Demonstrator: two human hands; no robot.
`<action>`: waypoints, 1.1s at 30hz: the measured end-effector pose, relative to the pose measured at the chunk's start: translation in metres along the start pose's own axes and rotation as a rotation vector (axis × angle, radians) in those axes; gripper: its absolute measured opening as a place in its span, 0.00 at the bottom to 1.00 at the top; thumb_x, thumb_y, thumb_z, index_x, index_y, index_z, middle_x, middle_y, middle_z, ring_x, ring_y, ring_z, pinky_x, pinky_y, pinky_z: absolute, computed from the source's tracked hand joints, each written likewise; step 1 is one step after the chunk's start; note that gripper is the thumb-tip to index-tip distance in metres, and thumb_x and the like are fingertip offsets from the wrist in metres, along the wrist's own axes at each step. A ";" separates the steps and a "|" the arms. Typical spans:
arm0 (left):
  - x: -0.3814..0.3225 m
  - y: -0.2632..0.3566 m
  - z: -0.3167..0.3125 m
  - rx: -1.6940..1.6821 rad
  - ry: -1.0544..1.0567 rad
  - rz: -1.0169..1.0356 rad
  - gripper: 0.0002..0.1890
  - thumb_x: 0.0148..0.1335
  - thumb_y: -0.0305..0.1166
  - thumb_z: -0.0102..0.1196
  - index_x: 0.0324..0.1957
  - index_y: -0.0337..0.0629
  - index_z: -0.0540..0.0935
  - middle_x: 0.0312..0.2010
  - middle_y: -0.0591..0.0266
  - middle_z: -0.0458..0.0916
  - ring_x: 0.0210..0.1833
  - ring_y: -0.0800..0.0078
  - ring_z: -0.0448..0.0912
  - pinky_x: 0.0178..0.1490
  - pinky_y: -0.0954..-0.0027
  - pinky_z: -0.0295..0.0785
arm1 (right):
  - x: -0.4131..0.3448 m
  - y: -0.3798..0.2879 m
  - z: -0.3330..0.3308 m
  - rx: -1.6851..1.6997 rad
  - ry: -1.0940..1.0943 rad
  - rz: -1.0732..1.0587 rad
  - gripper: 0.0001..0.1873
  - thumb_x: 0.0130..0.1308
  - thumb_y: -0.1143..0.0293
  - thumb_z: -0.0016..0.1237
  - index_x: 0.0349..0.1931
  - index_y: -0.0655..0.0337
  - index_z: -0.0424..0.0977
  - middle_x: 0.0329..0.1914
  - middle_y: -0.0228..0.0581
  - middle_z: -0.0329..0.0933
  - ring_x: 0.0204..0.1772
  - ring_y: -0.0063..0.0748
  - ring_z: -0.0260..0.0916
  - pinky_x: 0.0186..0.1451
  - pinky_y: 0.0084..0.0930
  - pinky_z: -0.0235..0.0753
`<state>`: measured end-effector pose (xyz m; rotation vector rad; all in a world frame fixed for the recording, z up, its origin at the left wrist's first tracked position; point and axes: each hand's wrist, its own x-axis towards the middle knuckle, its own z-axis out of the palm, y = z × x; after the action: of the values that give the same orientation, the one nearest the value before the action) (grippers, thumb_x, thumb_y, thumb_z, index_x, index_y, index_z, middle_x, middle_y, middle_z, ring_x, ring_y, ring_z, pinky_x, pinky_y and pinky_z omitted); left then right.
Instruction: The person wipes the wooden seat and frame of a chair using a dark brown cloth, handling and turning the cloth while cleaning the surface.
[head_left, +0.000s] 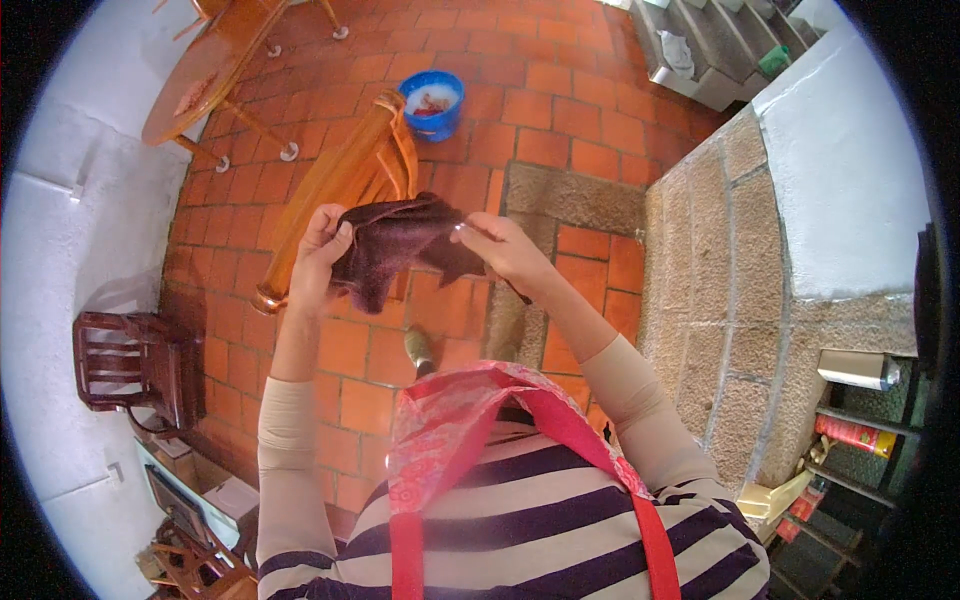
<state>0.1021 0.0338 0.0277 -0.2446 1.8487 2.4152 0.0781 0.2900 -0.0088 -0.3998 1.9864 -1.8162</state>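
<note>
A dark purple-brown cloth (409, 244) is stretched between my two hands, its lower edge hanging in folds. My left hand (321, 244) pinches its left end between thumb and fingers. At the other end, my right hand (499, 244) grips the cloth near its upper right edge. Below and beyond it lies a varnished wooden bench (337, 195), partly hidden by the cloth. By the bench's far end a blue bucket (433, 124) stands on the floor, holding whitish liquid and something reddish.
A round-edged wooden table (217, 71) stands at the far left, a dark wooden chair (139, 367) at the left wall. Stone steps (701, 52) rise at the far right. A stone-block wall (705, 277) runs along the right, with a rack (855, 420) of packages nearer. Terracotta tiles (367, 345) cover the floor.
</note>
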 end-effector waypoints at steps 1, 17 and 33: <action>0.001 0.007 0.006 0.030 0.010 -0.035 0.04 0.62 0.24 0.49 0.38 0.45 0.72 0.30 0.72 0.74 0.35 0.84 0.73 0.37 0.80 0.69 | -0.003 -0.002 -0.001 0.012 0.022 0.011 0.13 0.66 0.63 0.42 0.37 0.65 0.72 0.24 0.26 0.67 0.25 0.14 0.59 0.24 0.16 0.60; 0.018 0.070 0.013 0.009 -0.335 -0.294 0.07 0.61 0.27 0.51 0.41 0.43 0.72 0.34 0.66 0.78 0.35 0.80 0.78 0.38 0.78 0.74 | -0.013 0.009 -0.003 -0.397 0.170 -0.171 0.12 0.62 0.64 0.44 0.37 0.66 0.71 0.28 0.45 0.72 0.32 0.39 0.69 0.37 0.32 0.68; 0.018 0.104 0.040 0.168 -0.350 -0.433 0.10 0.62 0.32 0.49 0.40 0.34 0.74 0.33 0.62 0.78 0.35 0.76 0.77 0.39 0.76 0.74 | 0.003 -0.050 0.055 -0.234 0.461 -0.647 0.25 0.46 0.62 0.61 0.43 0.62 0.67 0.27 0.41 0.72 0.32 0.32 0.72 0.33 0.26 0.70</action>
<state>0.0640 0.0449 0.1337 -0.1730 1.6282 1.8676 0.0991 0.2352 0.0375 -0.8386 2.6185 -2.2047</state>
